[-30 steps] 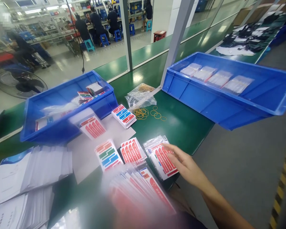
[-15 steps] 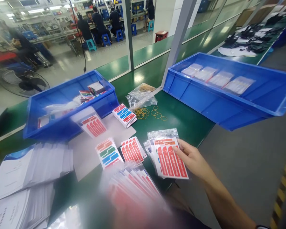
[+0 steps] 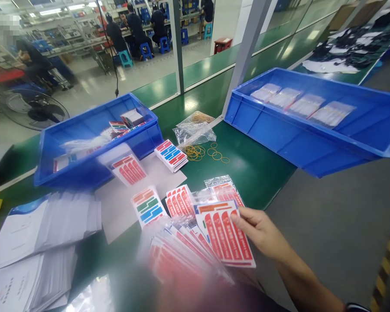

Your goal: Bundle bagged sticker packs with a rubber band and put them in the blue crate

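Right hand: the right hand (image 3: 263, 232) pinches a red sticker sheet (image 3: 225, 234) by its right edge, thumb on top, held just above the near edge of the table.
Left hand: only a blurred shape at the bottom of the view under a fan of bagged sheets (image 3: 182, 255); whether it grips them cannot be told.
Held sheet: white backing with a row of long red labels slanting across it and one short orange strip at the top; white characters run along the red labels but are too small to read.
Other sheets: a pile of clear bags with red sheets (image 3: 225, 190) lies just behind the held one; a red stack (image 3: 179, 201) and a multicolour stack (image 3: 148, 207) of orange, green, blue and red bars lie to the left on a grey sheet of paper (image 3: 117, 216); a blue-and-red stack (image 3: 171, 155) sits further back.
Writing: none legible anywhere; the white booklets (image 3: 35, 225) at the left show a blue corner and faint print only.
Small items: loose rubber bands (image 3: 208, 152) lie beside a clear bag of rubber bands (image 3: 195, 128).
Bins: the left blue bin (image 3: 84, 173) holds more sheets; the right blue bin (image 3: 299, 134) holds four clear packets in a row.
Surface: a green table (image 3: 256, 169), glossy, with a grey upright post (image 3: 245, 56) rising from it.
Room: a factory hall with a pale floor, a floor fan (image 3: 35, 110) at left, and people in dark clothes on blue stools (image 3: 146, 50) at far benches.
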Tool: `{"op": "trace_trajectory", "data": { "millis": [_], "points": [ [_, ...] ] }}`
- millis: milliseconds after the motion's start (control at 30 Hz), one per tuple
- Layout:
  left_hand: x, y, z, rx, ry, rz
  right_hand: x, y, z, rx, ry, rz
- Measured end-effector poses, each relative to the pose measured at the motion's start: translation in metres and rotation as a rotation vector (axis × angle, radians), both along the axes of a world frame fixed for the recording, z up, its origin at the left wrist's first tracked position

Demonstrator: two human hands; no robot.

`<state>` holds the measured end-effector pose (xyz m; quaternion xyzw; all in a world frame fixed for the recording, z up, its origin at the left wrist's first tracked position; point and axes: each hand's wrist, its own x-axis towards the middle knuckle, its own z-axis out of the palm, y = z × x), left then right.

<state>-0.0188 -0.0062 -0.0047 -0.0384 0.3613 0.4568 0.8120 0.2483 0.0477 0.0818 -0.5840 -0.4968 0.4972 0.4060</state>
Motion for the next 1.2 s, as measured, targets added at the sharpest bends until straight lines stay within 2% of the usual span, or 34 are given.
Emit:
{"op": "trace_trajectory", "data": {
  "millis": [100, 167, 200, 233, 333, 400, 500, 633, 767, 833, 933, 1000, 1100, 1200],
  "points": [
    [-0.001, 0.001, 0.000, -0.004, -0.011, 0.022, 0.020, 0.013, -0.007, 0.048, -0.150, -0.179],
    [-0.001, 0.001, 0.000, -0.009, -0.018, 0.034, 0.021, 0.014, -0.014, 0.120, -0.310, -0.293],
    [-0.001, 0.001, 0.000, -0.012, -0.020, 0.037, 0.017, 0.012, -0.017, 0.138, -0.351, -0.296],
    [0.000, 0.000, 0.000, -0.016, -0.022, 0.037, 0.011, 0.009, -0.020, 0.129, -0.343, -0.238],
    [0.004, 0.001, 0.002, -0.024, -0.016, 0.020, -0.016, -0.006, -0.020, 0.045, -0.155, 0.130],
    [0.007, 0.001, 0.003, -0.026, -0.008, 0.000, -0.030, -0.012, -0.015, 0.013, -0.089, 0.268],
    [0.008, 0.002, 0.004, -0.024, -0.002, -0.022, -0.031, -0.010, -0.004, 0.024, -0.036, 0.206],
    [0.005, 0.002, 0.003, -0.009, -0.009, -0.022, -0.001, 0.005, 0.002, -0.004, 0.023, -0.001],
    [0.002, 0.001, -0.001, -0.010, -0.027, 0.015, 0.016, 0.014, -0.011, 0.093, -0.245, -0.221],
    [0.002, 0.000, -0.003, -0.020, -0.035, 0.034, 0.008, 0.009, -0.018, 0.121, -0.325, -0.186],
    [0.003, -0.001, -0.005, -0.032, -0.038, 0.049, -0.017, -0.005, -0.019, 0.057, -0.192, 0.135],
    [0.004, -0.002, -0.006, -0.033, -0.035, 0.049, -0.032, -0.012, -0.015, 0.023, -0.131, 0.268],
    [0.001, -0.001, -0.005, -0.023, -0.028, 0.039, -0.033, -0.009, -0.005, 0.043, -0.103, 0.198],
    [-0.003, 0.000, -0.004, -0.005, -0.026, 0.032, -0.011, 0.004, 0.000, 0.047, -0.080, 0.038]
  ]
}}
